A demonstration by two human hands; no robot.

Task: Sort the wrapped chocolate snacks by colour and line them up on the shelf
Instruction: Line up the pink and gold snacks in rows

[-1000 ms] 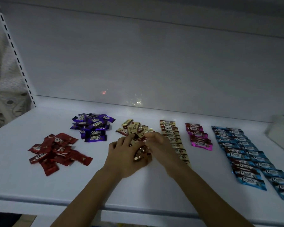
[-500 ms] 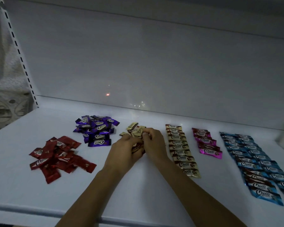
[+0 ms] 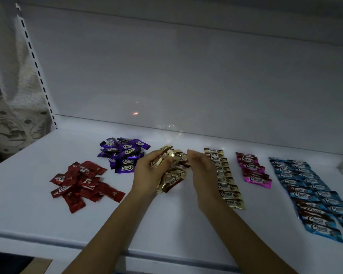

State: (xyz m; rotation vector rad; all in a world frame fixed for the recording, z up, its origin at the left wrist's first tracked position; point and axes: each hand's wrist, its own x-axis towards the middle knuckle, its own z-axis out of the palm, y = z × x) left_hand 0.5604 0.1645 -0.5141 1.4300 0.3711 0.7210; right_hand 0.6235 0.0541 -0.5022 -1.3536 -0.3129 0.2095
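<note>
Dim room, low light. White back panel [image 3: 186, 76] fills the far half of the view, plain, with a faint seam across the top. White shelf [image 3: 176, 224] runs the full width below it, flat, with a raised lip along the near edge. Patterned pale cloth [image 3: 8, 125] hangs at far left, beyond the shelf end. Slotted white upright [image 3: 38, 70] stands at the left end of the panel, down to the shelf's far left corner.

Snacks are all on the shelf:
- Blue rows [image 3: 313, 194]: two overlapping lines at far right, running near to far, and cut by the right frame edge.
- Red pile [image 3: 81, 182]: loose heap at left, near side.
- Purple pile [image 3: 125, 155]: loose heap, farther back, just right of the red.
- Gold row [image 3: 224, 178]: one overlapping line, right of centre.
- Gold pile [image 3: 174, 178]: loose heap at centre, between the purple pile and the gold row.
- Pink row [image 3: 253, 170]: short line between the gold row and the blue rows.

Left hand [image 3: 149, 171] has its fingers curled round a bunch from the gold pile, lifted slightly. Right hand [image 3: 202, 171] is at the pile's right side, in front of the gold row, with its back to the camera and fingers bent. Cannot tell if it holds anything. Small red glint [image 3: 136, 113] reflects low on the back panel.
</note>
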